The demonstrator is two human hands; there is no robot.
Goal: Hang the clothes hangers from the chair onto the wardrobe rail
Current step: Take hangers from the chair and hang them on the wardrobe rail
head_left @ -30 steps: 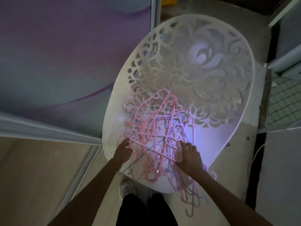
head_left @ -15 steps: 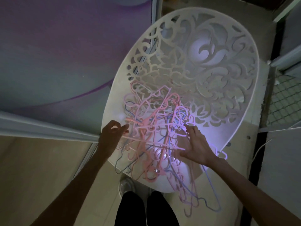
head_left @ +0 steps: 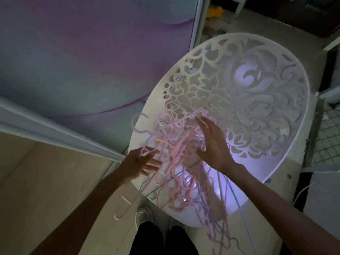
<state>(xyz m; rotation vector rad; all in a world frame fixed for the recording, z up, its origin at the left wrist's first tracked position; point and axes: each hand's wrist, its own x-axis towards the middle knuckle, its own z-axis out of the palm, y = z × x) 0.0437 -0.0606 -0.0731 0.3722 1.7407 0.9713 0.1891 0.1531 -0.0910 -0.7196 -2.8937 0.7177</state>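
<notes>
Clearly the hangers [head_left: 181, 155] lie as one knotted heap on the seat of the white chair [head_left: 276, 153], pink ones mostly with a few blue, and that tangle explains how both hands are set. Hooks and bars are threaded through one another, so no single hanger can simply be lifted out; several hang over the near edge of the seat, and one pink hanger [head_left: 127, 201] dangles low on the left, probably caught on the rest.

On the near left side of the heap, the left hand [head_left: 139, 163] has its fingers [head_left: 153, 161] spread and slightly curled, with a pink bar lying across them. It looks like a loose hooking hold rather than a firm pinch, though I cannot tell how much weight they carry. Over the far right part of the pile, the right hand [head_left: 213, 146] hovers palm down, its fingers [head_left: 203, 124] fanned wide and closed on nothing. That open, flat pose suits pressing or steadying the heap while the other hand draws a piece free.

Left of the chair stands a purple sliding door [head_left: 82, 57] with its pale frame running along the floor [head_left: 46, 181]; the wardrobe rail is not visible. I judge the task to be at its start, at the sorting stage. Pulling hard now would likely drag the whole clump off the seat.
</notes>
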